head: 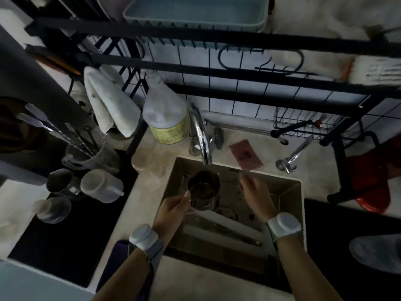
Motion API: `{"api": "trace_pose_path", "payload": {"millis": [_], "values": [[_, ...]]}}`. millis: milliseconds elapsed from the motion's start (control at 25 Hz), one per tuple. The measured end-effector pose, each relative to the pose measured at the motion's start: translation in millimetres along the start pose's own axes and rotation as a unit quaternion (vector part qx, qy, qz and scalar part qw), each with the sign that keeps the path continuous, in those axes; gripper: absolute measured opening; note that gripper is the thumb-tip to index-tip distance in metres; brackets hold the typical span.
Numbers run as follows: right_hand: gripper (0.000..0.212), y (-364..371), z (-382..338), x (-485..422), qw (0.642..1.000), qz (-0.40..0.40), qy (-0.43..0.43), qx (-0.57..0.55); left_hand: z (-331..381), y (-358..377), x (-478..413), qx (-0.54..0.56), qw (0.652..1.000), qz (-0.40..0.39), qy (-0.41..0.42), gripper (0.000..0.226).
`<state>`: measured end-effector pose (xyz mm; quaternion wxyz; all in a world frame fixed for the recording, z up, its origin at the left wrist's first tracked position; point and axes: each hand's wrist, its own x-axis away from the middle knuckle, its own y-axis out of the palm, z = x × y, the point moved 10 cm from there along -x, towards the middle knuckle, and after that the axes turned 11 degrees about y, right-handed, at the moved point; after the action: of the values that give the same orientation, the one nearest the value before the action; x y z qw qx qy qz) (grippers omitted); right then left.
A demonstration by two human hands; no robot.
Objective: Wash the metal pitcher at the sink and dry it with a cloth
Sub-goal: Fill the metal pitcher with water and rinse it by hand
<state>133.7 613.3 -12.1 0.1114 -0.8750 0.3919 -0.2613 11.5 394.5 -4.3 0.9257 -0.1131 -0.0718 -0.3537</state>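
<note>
The metal pitcher [204,190] is upright over the left side of the sink [290,192], just below the chrome tap [202,140]. My left hand [173,210] grips the pitcher by its handle on the near left side. Over the middle of the sink is my right hand [256,196], to the right of the pitcher and apart from it, fingers loosely curled with nothing clearly in them. The picture is dark and blurred. A white cloth [108,101] hangs from the rack at the back left.
A large soap bottle [166,114] stands left of the tap. Jugs and cups [95,183] with utensils crowd the left counter. A pink sponge [246,155] lies behind the sink. A black dish rack [217,72] spans overhead. Cutlery lies in the sink bottom.
</note>
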Motion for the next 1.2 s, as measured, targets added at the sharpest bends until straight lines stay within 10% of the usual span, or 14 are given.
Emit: {"api": "trace_pose_path", "payload": {"millis": [920,1200], "values": [[0.060,78.4,-78.7,-150.6,0.988,-0.064,-0.009,0.141,4.5,-2.3,-22.9,-0.075,0.997,-0.015,-0.001,0.051],[0.060,77.1,-80.3,-150.3,0.989,-0.056,-0.012,0.139,-18.9,9.4,-11.5,0.199,0.955,-0.025,-0.217,0.055]]}}
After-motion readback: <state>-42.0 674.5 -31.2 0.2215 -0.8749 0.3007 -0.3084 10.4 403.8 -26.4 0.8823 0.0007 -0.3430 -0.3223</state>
